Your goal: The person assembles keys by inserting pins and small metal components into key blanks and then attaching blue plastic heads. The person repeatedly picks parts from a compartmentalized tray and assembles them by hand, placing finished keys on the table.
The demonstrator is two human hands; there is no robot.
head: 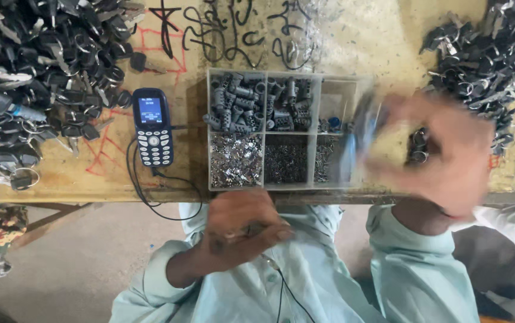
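At the worktop's front edge, a blurred right hand (443, 155) grips something indistinct beside the clear plastic compartment tray (336, 101), left hand (242, 230) curled on small metal parts

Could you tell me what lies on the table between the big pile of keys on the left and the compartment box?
In the head view, a dark blue keypad phone with a lit screen lies between the pile of keys and the compartment box, its black cable trailing off the table edge.

- A small dark metal part (251, 229) sits pinched in the fingers of the left hand (242, 230), held close to the body, below the bench edge; too small to tell its shape.
- A blurred pale, bluish object (362, 128) is in the right hand (443, 152), raised over the right end of the clear compartment box (281, 128) of small metal parts.
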